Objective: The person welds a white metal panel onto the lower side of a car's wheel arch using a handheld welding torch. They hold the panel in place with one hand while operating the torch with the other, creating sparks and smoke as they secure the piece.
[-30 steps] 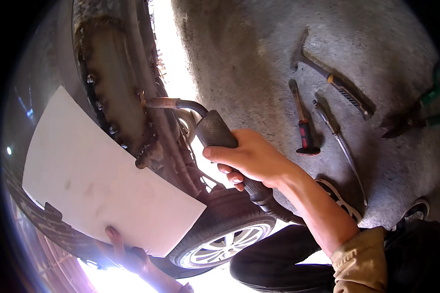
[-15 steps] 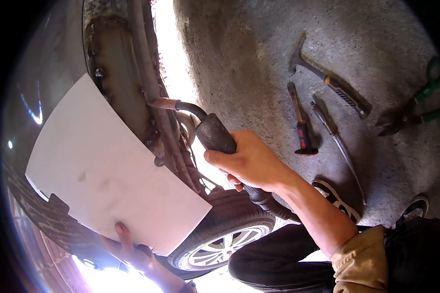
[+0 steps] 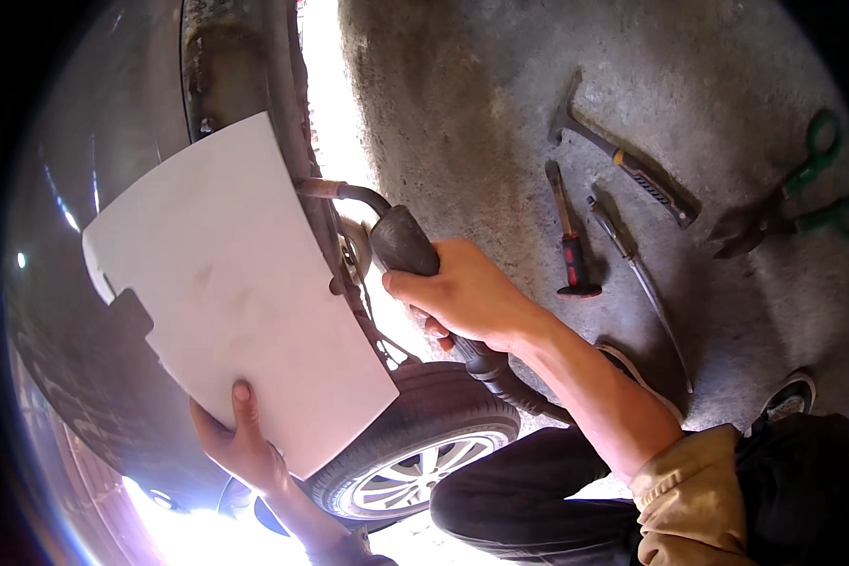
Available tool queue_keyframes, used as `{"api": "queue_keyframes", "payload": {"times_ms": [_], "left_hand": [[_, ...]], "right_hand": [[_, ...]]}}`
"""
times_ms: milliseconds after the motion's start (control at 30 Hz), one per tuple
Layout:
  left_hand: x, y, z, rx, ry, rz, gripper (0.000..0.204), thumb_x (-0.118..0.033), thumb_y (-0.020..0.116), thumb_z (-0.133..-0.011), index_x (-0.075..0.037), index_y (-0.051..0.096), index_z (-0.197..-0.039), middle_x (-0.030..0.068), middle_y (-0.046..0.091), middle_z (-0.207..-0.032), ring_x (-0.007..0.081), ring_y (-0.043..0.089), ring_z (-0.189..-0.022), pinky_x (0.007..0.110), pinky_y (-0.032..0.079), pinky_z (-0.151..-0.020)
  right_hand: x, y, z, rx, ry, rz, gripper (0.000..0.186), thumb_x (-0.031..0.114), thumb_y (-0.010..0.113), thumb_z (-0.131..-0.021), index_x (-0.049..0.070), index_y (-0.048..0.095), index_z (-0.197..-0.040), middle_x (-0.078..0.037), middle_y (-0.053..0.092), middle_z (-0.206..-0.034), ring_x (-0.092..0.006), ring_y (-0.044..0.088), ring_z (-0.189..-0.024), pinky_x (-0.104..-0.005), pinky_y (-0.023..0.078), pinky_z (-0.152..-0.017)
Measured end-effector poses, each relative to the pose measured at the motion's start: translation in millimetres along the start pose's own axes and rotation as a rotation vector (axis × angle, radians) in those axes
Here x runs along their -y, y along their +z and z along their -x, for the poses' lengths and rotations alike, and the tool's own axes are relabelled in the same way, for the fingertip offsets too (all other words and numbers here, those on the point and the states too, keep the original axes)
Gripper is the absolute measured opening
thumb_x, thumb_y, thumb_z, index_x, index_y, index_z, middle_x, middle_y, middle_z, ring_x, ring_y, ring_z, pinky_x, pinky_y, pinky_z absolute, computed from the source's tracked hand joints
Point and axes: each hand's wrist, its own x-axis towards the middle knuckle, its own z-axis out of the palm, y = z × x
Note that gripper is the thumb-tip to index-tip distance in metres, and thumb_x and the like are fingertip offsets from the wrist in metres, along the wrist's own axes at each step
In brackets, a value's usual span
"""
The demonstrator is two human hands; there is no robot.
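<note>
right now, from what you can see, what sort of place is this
Probably a car repair workshop: a car wheel stands close by, the right hand holds what looks like a welding torch, and a hammer lies on the rough grey floor.

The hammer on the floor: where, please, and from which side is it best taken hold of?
Probably by the dark-and-yellow grip of the hammer, reaching from above and from the picture's lower right. It lies slanted on the floor, grip end toward that side, head toward the upper left.
</note>
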Motion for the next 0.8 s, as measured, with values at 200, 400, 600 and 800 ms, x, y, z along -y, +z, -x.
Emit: {"api": "queue_keyframes", "payload": {"times_ms": [200, 400, 600, 800], "left_hand": [[-5, -1, -12, 0.024, 0.019, -0.244, 0.061, -0.031, 0.077, -0.084, 0.007, 0.052, -0.125, 0.0156, 0.061, -0.113, 0.0220, 0.059, -0.098, 0.032, 0.048, -0.086], [-4, -10, -16, -0.199, 0.054, -0.227, 0.067, -0.041, 0.075, -0.084, 0.007, 0.051, -0.125, 0.0156, 0.061, -0.114, 0.0234, 0.060, -0.099, 0.035, 0.052, -0.081], [0, -23, -24, -0.161, 0.089, -0.050, 0.066, -0.040, 0.073, -0.086, 0.008, 0.048, -0.125, 0.0174, 0.059, -0.115, 0.0248, 0.061, -0.099, 0.033, 0.053, -0.083], [-1, -12, -21, -0.129, 0.084, -0.076, 0.066, -0.035, 0.074, -0.086, 0.010, 0.048, -0.127, 0.0203, 0.057, -0.117, 0.0254, 0.061, -0.100, 0.033, 0.053, -0.081]], "right_hand": [[8, 6, 3, -0.088, 0.016, -0.014, 0.025, 0.017, 0.060, -0.089, 0.002, 0.052, -0.070, -0.002, 0.046, -0.052, -0.0114, 0.045, -0.041, -0.0312, 0.039, -0.038], [2, -1, 1, -0.052, -0.016, -0.014, 0.045, 0.035, 0.062, -0.094, 0.005, 0.048, -0.063, -0.003, 0.048, -0.051, -0.0128, 0.048, -0.041, -0.0314, 0.039, -0.037], [-2, -4, 5, 0.002, 0.055, -0.151, 0.042, 0.044, 0.061, -0.094, 0.005, 0.052, -0.081, 0.002, 0.044, -0.055, -0.0080, 0.043, -0.044, -0.0273, 0.038, -0.039], [1, 0, 6, 0.003, 0.064, -0.122, 0.040, 0.039, 0.062, -0.094, 0.005, 0.052, -0.075, 0.001, 0.044, -0.055, -0.0087, 0.043, -0.044, -0.0284, 0.037, -0.040]]}}
